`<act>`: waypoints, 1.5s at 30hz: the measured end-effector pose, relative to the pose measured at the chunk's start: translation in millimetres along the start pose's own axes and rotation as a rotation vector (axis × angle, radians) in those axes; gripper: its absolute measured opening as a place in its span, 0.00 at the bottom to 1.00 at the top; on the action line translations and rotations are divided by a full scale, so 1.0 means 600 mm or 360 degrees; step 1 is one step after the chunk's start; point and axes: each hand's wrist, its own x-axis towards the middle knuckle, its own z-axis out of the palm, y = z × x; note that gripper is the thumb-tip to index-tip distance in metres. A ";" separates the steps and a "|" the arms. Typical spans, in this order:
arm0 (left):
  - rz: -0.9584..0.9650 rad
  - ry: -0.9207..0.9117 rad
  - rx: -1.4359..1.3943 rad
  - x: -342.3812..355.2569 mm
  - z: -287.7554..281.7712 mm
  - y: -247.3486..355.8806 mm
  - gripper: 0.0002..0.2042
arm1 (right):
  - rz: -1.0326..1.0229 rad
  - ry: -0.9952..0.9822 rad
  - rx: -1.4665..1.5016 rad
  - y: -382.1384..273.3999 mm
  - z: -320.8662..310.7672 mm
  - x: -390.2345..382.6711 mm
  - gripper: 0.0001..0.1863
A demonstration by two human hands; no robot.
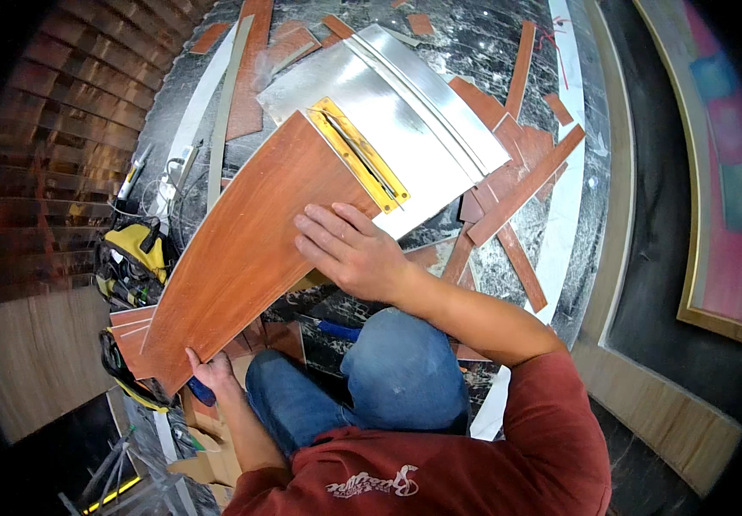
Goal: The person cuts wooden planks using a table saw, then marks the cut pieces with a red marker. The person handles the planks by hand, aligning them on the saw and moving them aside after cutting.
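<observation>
A long reddish-brown wood-grain plank slants from the lower left up to a shiny metal table plate. Its upper end meets a yellow slotted insert set in that plate. Near the plank's lower end, my left hand grips the edge, thumb on top and the other fingers mostly hidden underneath. My right hand lies on the plank's top face just below the yellow insert, fingers stretched out. Whatever blade sits in the slot is too small to make out.
Reddish-brown offcuts lie scattered right of the metal plate on the dark marbled floor. A yellow-and-black tool bag stands at the left beside cables. Torn cardboard lies at lower left. A gold-framed picture edges the right side.
</observation>
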 end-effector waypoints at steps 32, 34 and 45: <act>0.2310 0.0593 0.0800 -0.749 0.178 0.688 0.27 | 0.1135 -0.1670 -0.0097 0.659 0.262 0.352 0.51; 0.2422 0.0830 0.0660 -0.718 0.235 0.611 0.27 | 0.1062 -0.1694 -0.0189 0.698 0.270 0.354 0.50; 0.2671 0.1439 0.0256 -0.755 0.062 0.571 0.23 | 0.1324 -0.0904 0.1221 0.765 0.238 0.347 0.41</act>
